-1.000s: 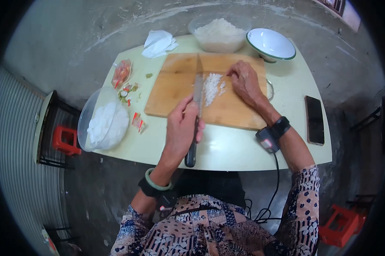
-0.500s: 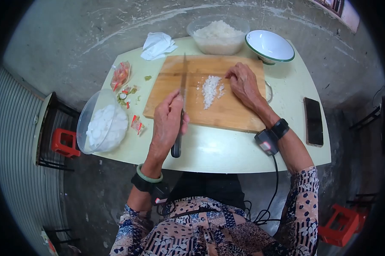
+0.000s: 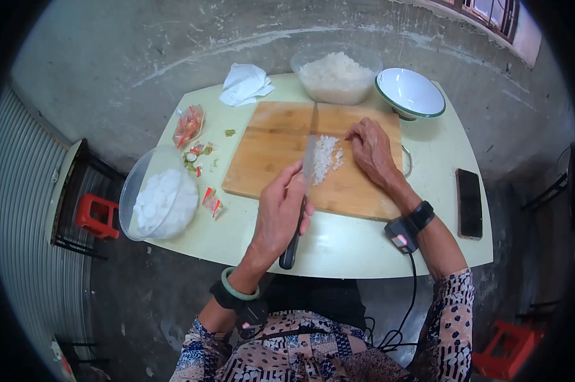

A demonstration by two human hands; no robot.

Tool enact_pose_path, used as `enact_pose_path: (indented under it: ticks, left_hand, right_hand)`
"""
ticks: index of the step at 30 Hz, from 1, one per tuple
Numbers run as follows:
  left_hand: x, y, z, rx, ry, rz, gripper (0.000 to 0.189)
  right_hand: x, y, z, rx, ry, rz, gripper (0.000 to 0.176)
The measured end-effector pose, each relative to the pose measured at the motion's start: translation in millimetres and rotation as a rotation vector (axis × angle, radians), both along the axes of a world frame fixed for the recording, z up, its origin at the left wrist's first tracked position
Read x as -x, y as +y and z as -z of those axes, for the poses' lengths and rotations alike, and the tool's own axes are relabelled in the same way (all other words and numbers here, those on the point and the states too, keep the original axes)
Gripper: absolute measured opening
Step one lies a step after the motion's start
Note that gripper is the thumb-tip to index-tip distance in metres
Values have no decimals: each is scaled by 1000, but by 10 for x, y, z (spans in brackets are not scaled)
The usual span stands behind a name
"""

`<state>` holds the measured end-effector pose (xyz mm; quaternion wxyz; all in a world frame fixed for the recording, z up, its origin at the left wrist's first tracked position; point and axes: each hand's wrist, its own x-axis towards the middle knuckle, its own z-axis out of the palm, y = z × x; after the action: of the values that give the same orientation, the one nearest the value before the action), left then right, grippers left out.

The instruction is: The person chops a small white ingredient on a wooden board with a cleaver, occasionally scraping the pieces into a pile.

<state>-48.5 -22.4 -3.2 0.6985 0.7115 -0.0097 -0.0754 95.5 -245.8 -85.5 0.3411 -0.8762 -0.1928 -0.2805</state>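
My left hand [image 3: 282, 210] is closed round the handle of a long kitchen knife [image 3: 311, 149], whose blade points away from me over the wooden cutting board [image 3: 268, 140]. Just right of the blade lies a small pile of finely chopped white pieces [image 3: 324, 159], with a few bits scattered around it. On the board's right side rests my right hand [image 3: 373, 151], its fingers loosely bent and their tips beside the pile. Nothing shows in that hand, though its palm side is hidden.
At the back stand a clear bowl of shredded white food [image 3: 338, 73] and a green-rimmed white bowl [image 3: 411, 92]. Left are a plastic tub of white pieces [image 3: 166, 200], a bag of reddish food [image 3: 189, 124], scraps and a white cloth [image 3: 246, 83]. A phone [image 3: 469, 204] lies right.
My left hand has moved the knife right, to the edge of the chopped pile. My right hand stays beside the pile. The whole view has shifted slightly as my head moved.
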Motion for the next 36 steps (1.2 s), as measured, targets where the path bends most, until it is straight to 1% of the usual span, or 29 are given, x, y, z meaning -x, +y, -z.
enact_pose_path:
  ticks: [3, 5, 7, 9, 12, 14, 15, 17, 19, 21, 23, 25, 27, 29, 31, 33, 36]
  left_hand:
    - [-4, -36, 51, 23, -37, -1, 46]
    - [-85, -27, 158, -108, -48, 35, 45]
    - [-81, 4, 54, -78, -50, 28, 45]
    - [-58, 40, 47, -52, -32, 16, 44]
    - [-166, 84, 66, -99, -88, -23, 45]
    - [-250, 121, 34, -179, -19, 51, 46]
    - [-253, 129, 11, -178, -18, 54, 46]
    - [-265, 138, -60, -70, 22, 16, 47]
    - [-300, 130, -8, -52, -9, 17, 47]
    - [-333, 116, 46, -127, -6, 48, 47]
    - [-297, 134, -20, -104, -1, 23, 47]
    - [-274, 117, -16, -86, 18, 17, 47]
    - [-288, 120, 18, -62, -29, 24, 48]
    - [-317, 136, 67, -110, -35, 38, 48]
    - [-307, 124, 13, -165, -42, 66, 48]
    - [-245, 100, -87, -102, -16, 28, 48]
    - [-304, 82, 53, -159, -34, 65, 49]
  right_hand:
    - [-13, 17, -9, -7, -26, -10, 14]
    - [-19, 10, -25, -10, -45, -13, 14]
    - [12, 17, -36, 13, 0, 8, 13]
    - [37, 12, -55, 18, 0, 7, 13]
    - [18, 23, -73, 18, 2, -3, 12]
    - [9, -6, -53, 11, 9, 0, 11]
    - [14, 1, -35, 10, 6, 1, 11]
    - [4, 15, -22, 6, -1, 6, 11]
    - [14, 15, -35, 7, 20, 4, 11]
    - [29, 12, -46, 22, 24, 3, 11]
    - [3, 17, -42, 27, 29, 5, 11]
    - [-1, -2, -11, 10, -35, -16, 11]
    - [-2, -12, -20, 7, -22, -10, 11]
    - [4, 18, -31, 9, -14, -25, 10]
    - [15, 7, -30, 14, 2, -5, 10]
    - [26, 6, -5, 4, 1, -10, 10]
    - [-2, 12, -7, 8, -20, -16, 10]
